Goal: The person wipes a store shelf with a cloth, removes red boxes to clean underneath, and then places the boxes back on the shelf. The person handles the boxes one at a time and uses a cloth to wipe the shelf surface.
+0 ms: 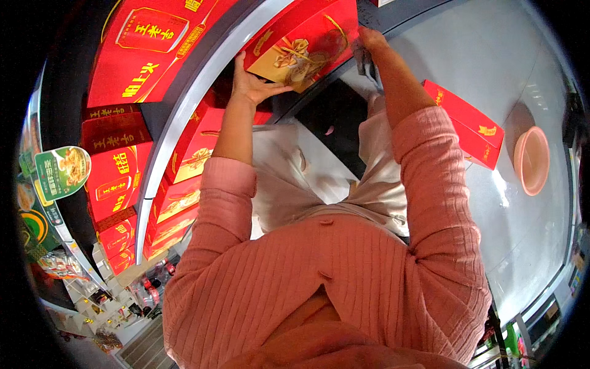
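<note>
A red and gold gift box (295, 50) with a yellow rope handle stands tilted at the edge of the lower shelf, at the top of the view. My left hand (252, 85) is under its near left corner, thumb up along the side and fingers spread beneath the gold part. At the box's right end is my right hand (372, 39), with a grey cloth (366, 67) hanging from it. The fingertips of that hand are partly hidden. Similar red gift boxes (186, 161) stand in a row on the lower shelf, left of my legs.
Red drink cartons (122, 175) fill the shelf above, behind a curved metal shelf edge (173, 106). On the grey floor to the right are a red box (465, 124) and a pink plastic basin (531, 160). A round promotional sign (63, 173) juts out at the far left.
</note>
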`<state>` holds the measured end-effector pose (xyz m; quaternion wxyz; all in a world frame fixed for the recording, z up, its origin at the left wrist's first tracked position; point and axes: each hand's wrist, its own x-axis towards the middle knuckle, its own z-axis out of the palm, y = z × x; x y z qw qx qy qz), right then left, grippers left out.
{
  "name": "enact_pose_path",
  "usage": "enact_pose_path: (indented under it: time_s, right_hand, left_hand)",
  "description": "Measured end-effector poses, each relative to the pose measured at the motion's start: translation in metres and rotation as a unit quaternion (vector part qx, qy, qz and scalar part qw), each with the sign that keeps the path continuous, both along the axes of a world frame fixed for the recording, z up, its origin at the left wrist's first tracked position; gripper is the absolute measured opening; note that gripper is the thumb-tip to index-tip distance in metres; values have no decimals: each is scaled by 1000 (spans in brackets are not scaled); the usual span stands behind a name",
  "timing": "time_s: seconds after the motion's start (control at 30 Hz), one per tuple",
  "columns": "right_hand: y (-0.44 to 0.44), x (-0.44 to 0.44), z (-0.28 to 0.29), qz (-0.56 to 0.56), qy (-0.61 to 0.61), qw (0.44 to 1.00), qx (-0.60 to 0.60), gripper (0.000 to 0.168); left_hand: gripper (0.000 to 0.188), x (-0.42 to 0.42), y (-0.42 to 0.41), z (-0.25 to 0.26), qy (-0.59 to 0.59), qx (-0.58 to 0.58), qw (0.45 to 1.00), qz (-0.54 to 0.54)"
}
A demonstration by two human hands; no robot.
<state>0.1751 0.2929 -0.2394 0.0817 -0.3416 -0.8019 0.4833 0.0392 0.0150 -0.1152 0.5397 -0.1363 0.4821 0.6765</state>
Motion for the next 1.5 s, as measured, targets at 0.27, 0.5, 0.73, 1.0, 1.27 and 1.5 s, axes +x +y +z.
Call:
enact_pose_path:
  time_s: [0.27, 0.5, 0.73, 1.0, 1.27, 1.5]
  right_hand:
    - [-19, -49, -36, -88, 227, 809, -534, 48]
    - [-23, -89, -33, -79, 235, 867, -432, 52]
    - [-28, -124, -8, 6, 235, 892, -386, 24]
    - [-10, -233, -91, 19, 305, 871, -384, 24]
    - [-4, -217, -106, 24, 386, 823, -416, 23]
    - [13, -113, 7, 53, 115, 992, 23, 26]
  left_hand:
    - [62, -9, 5, -15, 89, 103, 988, 73]
    - [59, -47, 27, -28, 128, 94, 977, 141]
    - [64, -107, 39, -50, 203, 105, 966, 117]
    - [64, -173, 61, -73, 194, 111, 972, 77]
    - [64, -183, 64, -80, 181, 123, 970, 109]
    - [64, -172, 74, -77, 163, 146, 967, 130]
